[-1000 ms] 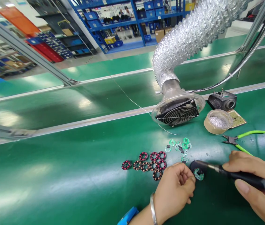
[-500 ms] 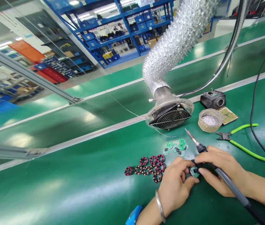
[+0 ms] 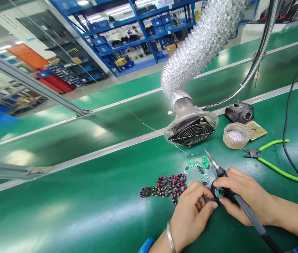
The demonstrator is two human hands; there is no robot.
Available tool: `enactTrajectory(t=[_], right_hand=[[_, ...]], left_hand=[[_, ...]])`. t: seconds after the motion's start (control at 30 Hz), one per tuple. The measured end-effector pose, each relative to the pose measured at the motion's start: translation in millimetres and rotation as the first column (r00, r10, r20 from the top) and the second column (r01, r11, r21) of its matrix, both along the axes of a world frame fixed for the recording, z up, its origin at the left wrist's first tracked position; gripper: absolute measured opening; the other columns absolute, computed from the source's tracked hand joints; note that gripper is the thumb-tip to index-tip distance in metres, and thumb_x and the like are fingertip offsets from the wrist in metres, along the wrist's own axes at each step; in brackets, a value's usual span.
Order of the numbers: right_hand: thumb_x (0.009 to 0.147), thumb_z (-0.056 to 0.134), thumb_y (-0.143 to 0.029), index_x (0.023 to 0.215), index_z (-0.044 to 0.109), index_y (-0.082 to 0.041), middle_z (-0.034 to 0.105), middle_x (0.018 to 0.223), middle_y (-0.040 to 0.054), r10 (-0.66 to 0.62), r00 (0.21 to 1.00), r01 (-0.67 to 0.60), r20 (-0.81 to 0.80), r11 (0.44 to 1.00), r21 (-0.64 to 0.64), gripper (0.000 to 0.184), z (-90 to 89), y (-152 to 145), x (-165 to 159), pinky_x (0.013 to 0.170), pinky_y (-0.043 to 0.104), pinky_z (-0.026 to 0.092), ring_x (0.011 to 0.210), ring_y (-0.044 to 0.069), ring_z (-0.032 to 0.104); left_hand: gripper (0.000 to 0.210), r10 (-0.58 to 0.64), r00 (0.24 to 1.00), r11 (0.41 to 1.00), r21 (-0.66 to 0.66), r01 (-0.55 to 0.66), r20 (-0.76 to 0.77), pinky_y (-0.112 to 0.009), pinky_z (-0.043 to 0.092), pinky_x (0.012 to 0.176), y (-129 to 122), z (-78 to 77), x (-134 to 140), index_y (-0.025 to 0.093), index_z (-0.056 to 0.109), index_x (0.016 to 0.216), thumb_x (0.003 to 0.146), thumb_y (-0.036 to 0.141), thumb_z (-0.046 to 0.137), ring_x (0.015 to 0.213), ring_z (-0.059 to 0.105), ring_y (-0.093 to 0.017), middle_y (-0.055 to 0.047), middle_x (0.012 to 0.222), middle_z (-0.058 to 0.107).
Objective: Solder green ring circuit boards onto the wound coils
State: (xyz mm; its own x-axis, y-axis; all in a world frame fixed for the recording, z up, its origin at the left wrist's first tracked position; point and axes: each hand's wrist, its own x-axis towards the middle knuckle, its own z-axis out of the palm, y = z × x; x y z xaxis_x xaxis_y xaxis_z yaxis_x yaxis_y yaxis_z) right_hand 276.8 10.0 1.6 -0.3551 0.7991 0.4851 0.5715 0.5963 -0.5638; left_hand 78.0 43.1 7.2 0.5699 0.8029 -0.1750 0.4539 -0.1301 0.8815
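In my right hand (image 3: 246, 196) is a soldering iron (image 3: 247, 209), its bare tip pointing up and left, away from the work. The thumb and fingers of that hand also steady a small round green circuit board (image 3: 219, 192) with a black part around it. My left hand (image 3: 194, 211) pinches beside the board's left edge; a dark bit shows between thumb and forefinger, too small to name. Left of my hands lie several copper-and-red wound ring coils (image 3: 164, 191). Beyond my fingers sit several loose round green boards (image 3: 197, 166).
A fan-fronted fume extractor (image 3: 192, 131) hangs from a silver duct (image 3: 193, 52) behind the boards. To the right are a tub of metallic bits (image 3: 235, 137), a black holder (image 3: 239, 112), a flat tin (image 3: 256, 130), green-handled cutters (image 3: 267, 158) and a black cable (image 3: 287, 123).
My left hand has shifted slightly left and down, away from the board. The held board now faces up more openly beside my right fingers. The iron's tip has swung a little left and down.
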Motion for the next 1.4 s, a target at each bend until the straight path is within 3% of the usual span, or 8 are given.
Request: enactTrajectory(t=[0.2,0.37,0.5,0.73,1.1,1.27,1.4], right_hand=[[0.079,0.049,-0.006,0.113,0.05,-0.018,0.056,0.08,0.0028,0.013,1.0,-0.013,0.0,1.0,-0.003,0.036,1.0,0.1,-0.9,0.063,0.03,0.042,0.072,0.018,0.048],[0.08,0.049,-0.005,0.115,0.049,-0.017,0.055,0.082,0.0035,0.037,0.999,-0.036,0.004,0.999,-0.03,0.037,2.7,0.4,-0.2,0.064,0.031,0.042,0.073,0.018,0.046],[0.081,0.048,-0.004,0.119,0.047,-0.019,0.056,0.083,0.0033,0.074,0.997,-0.075,-0.032,0.997,-0.026,0.042,3.3,0.8,-0.8,0.063,0.031,0.041,0.072,0.018,0.046],[0.084,0.045,-0.004,0.12,0.049,-0.017,0.058,0.076,0.0029,0.137,0.99,-0.137,-0.045,0.991,0.008,0.038,2.9,0.7,-1.9,0.062,0.031,0.039,0.069,0.017,0.047],[0.084,0.049,-0.01,0.121,0.051,-0.018,0.062,0.076,0.0028,0.156,0.979,-0.169,0.127,0.981,0.098,0.038,-0.9,-1.0,4.4,0.065,0.032,0.04,0.071,0.019,0.053],[0.085,0.045,-0.004,0.129,0.046,-0.015,0.055,0.066,-0.0008,0.128,0.991,-0.131,0.033,0.986,0.108,0.045,5.9,-0.8,9.8,0.062,0.031,0.041,0.06,0.015,0.046],[0.084,0.048,-0.009,0.129,0.05,-0.015,0.057,0.075,0.0036,0.019,0.998,-0.012,-0.064,0.994,0.106,0.046,22.8,-7.2,14.8,0.061,0.031,0.043,0.067,0.017,0.053]], left_hand=[[0.011,0.053,0.998,0.998,-0.038,-0.052,0.033,-0.02,0.038,0.051,-9.5,-2.0,4.7,0.016,0.059,0.075,0.084,0.019,0.056,0.055,0.044,-0.008,0.0,0.076,0.051],[0.012,0.141,0.989,0.971,-0.2,-0.128,0.054,-0.017,0.039,0.044,-12.2,-5.3,10.2,0.017,0.053,0.075,0.086,0.021,0.052,0.047,0.048,-0.006,0.002,0.07,0.05],[0.014,0.164,0.985,0.935,-0.327,-0.135,0.062,-0.015,0.035,0.037,-9.2,-5.3,12.4,0.017,0.051,0.075,0.085,0.027,0.055,0.042,0.046,-0.005,0.004,0.064,0.049],[0.023,0.161,0.983,0.902,-0.418,-0.112,0.083,-0.013,0.036,0.034,-6.9,-5.5,12.8,0.018,0.049,0.075,0.084,0.038,0.057,0.04,0.045,-0.006,0.006,0.054,0.047],[0.016,0.213,0.976,0.895,-0.411,-0.174,0.052,-0.013,0.038,0.036,-8.6,-8.1,12.6,0.018,0.048,0.074,0.083,0.029,0.055,0.038,0.048,-0.007,0.006,0.05,0.049],[0.014,0.227,0.973,0.912,-0.358,-0.201,0.031,-0.015,0.038,0.034,-9.2,-8.2,15.9,0.018,0.049,0.071,0.082,0.026,0.053,0.039,0.049,-0.008,0.005,0.053,0.049],[0.01,0.228,0.973,0.934,-0.287,-0.213,0.02,-0.016,0.038,0.035,-9.4,-6.2,17.8,0.018,0.05,0.069,0.079,0.021,0.052,0.041,0.05,-0.009,0.005,0.054,0.049]])
